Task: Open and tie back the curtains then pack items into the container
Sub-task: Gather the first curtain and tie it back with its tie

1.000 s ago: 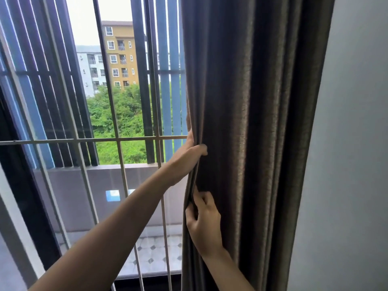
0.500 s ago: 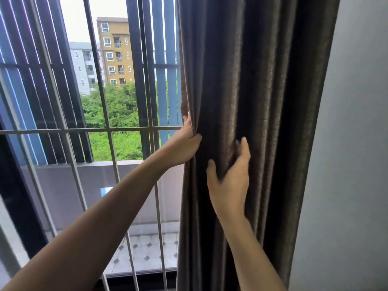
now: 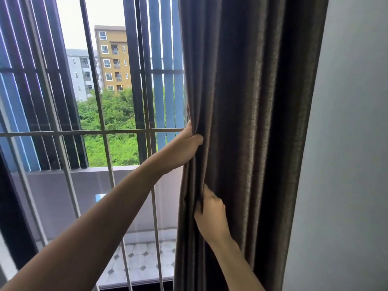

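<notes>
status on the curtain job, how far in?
Done: the curtain is drawn aside and bunched by the wall, with the window bars uncovered. In hand: the left hand grips the curtain's edge and the right hand pinches a fold lower down. Left: no tie is around it, and no container or items are in view, so packing looks not yet started.

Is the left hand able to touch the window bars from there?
Probably yes. The left hand grips the curtain edge right beside the bars, and nothing visible lies between them. It would need to let go of the curtain first.
</notes>
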Available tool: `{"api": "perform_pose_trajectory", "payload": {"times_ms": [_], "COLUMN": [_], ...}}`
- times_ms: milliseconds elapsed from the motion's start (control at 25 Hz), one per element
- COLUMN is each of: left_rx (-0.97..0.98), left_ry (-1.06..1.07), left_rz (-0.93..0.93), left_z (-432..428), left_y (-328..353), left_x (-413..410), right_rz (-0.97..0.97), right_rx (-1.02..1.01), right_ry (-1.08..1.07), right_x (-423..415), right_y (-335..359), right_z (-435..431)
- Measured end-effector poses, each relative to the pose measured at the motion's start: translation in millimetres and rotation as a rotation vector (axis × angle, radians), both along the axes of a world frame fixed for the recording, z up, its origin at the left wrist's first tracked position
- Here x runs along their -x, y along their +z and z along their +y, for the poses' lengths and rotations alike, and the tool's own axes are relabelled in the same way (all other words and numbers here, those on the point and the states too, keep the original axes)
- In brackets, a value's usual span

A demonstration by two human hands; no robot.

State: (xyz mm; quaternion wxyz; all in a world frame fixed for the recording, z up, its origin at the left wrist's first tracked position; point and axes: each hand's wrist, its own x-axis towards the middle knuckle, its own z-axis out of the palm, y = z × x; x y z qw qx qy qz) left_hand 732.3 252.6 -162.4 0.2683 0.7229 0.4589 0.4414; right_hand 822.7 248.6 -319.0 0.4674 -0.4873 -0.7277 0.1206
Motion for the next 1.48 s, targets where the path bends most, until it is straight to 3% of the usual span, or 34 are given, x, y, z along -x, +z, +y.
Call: {"api": "perform_pose_trajectory", "payload": {"times_ms": [120, 280, 480, 560, 680, 720, 800, 880, 1080, 1480], "left_rx": [0.005, -0.124, -0.061, -0.068, -0.065, -0.046, -0.037, -0.056, -0.027, -0.014], "left_ry": [-0.039, 0.047, 0.149, 0.233, 0.277, 0.277, 0.271, 0.261, 0.214, 0.064], "left_rz": [0.06, 0.216, 0.396, 0.52, 0.635, 0.638, 0.642, 0.627, 0.535, 0.222], "left_z": [2, 13, 19, 16, 12, 12, 10, 10, 12, 8], "left_y": [-2, -2, 4, 9, 15, 16, 15, 13, 10, 1], "left_x": [-6, -10, -12, -10, -1, 1, 4, 3, 3, -8], "right_rz": [-0.027, -0.011, -0.006, 0.079, 0.374, 0.449, 0.5, 0.384, 0.04, 0.037], "right_rx": [0.006, -0.038, 0.051, -0.153, -0.634, -0.626, -0.39, -0.221, -0.146, 0.094], "right_ry": [-0.002, 0.021, 0.165, 0.071, -0.268, -0.31, -0.246, -0.177, -0.084, 0.222], "right_x": [4, 8, 7, 1, -22, -31, -44, -45, -35, -21], "right_y": [1, -11, -11, 4, 46, 64, 93, 98, 46, 14], "right_z": [2, -10, -17, -25, -29, -27, -19, -4, 12, 3]}}
